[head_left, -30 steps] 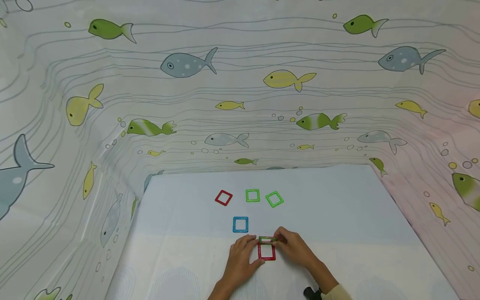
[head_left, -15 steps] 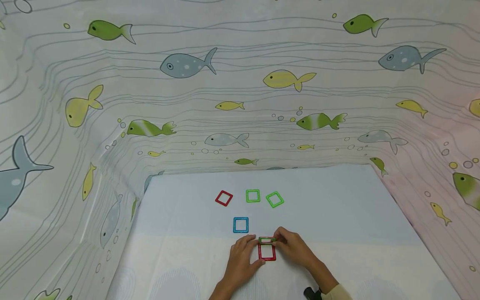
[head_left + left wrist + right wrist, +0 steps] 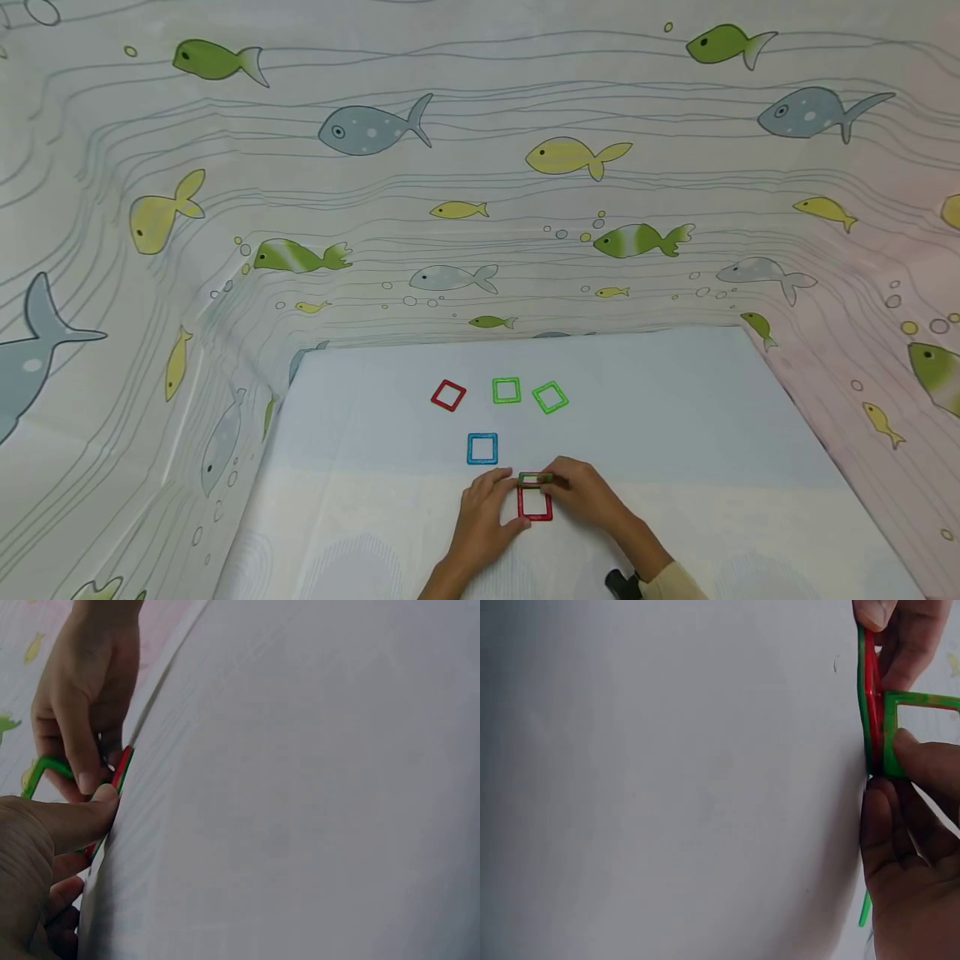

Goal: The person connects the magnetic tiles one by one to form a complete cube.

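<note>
A red open-square magnetic tile (image 3: 520, 504) lies flat on the table, and the right wrist view shows a green layer along its underside. Along its far edge a green square tile (image 3: 921, 698) stands up, with a thin red line inside its frame. My left hand (image 3: 480, 517) holds the red tile from the left, thumb at the near corner and fingers by the far one. From the right, my right hand (image 3: 588, 496) pinches the green tile's right side between thumb and fingers. Its thumb lies on the frame in the right wrist view.
Beyond the hands lie a blue square tile (image 3: 482, 448), a red square tile (image 3: 448, 395) and two light green square tiles, one straight (image 3: 506, 390) and one turned (image 3: 551, 397). A fish-patterned sheet (image 3: 360, 217) rises behind the white table cover (image 3: 675, 400).
My right hand's fingers have shifted slightly left over the green tile's edge. The left hand and the loose tiles stay in place.
</note>
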The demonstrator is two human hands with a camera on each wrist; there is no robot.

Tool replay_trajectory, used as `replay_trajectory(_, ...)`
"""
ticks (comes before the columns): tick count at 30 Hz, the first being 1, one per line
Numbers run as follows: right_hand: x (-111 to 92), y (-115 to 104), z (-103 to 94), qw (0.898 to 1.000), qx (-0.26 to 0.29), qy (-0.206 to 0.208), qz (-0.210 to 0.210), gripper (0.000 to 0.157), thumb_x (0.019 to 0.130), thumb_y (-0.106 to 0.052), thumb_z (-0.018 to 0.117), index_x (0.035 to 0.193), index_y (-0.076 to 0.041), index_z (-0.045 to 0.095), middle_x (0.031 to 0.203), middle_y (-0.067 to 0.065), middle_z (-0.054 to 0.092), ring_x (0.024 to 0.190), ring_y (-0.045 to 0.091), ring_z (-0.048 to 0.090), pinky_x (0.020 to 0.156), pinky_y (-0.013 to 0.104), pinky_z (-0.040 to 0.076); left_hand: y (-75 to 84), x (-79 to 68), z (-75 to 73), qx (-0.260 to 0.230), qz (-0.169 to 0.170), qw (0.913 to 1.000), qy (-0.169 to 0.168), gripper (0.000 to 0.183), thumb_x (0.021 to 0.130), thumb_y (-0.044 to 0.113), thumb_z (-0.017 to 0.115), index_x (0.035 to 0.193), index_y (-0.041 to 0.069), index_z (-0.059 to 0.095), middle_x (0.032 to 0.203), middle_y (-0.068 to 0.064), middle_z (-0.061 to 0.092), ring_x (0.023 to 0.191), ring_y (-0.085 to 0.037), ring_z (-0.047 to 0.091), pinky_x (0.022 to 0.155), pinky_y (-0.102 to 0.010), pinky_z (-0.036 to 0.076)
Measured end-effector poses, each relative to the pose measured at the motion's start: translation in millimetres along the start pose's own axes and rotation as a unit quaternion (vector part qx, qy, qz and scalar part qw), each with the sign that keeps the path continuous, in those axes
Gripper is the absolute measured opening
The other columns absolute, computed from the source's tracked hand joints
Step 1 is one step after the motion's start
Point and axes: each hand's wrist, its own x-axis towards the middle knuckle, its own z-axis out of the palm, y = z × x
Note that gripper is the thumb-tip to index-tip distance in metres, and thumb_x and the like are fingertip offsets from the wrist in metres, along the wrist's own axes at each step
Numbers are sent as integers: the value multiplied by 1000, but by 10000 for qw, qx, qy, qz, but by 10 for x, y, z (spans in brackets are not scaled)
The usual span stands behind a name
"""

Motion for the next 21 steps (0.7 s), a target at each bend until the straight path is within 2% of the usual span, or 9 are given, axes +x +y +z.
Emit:
replay_trajectory(9,73,19,48,9995,-280,-155,-14,12,84,-9,79,94,-15,74,83,-11,58,71,-2,47,62,18,45,7,-3,9,28,4,10000,6,59,79,38,83,130,20,61,142,3,53,134,-22,46,105,-45,40)
replay_trajectory(21,117,6,53,9989,-323,-350,54,11,84,-9,78,92,-14,72,83,-10,57,71,-1,48,62,18,45,-6,1,-13,-17,4,10000,-98,60,82,43,80,134,18,59,143,3,52,134,-22,45,105,-45,40)
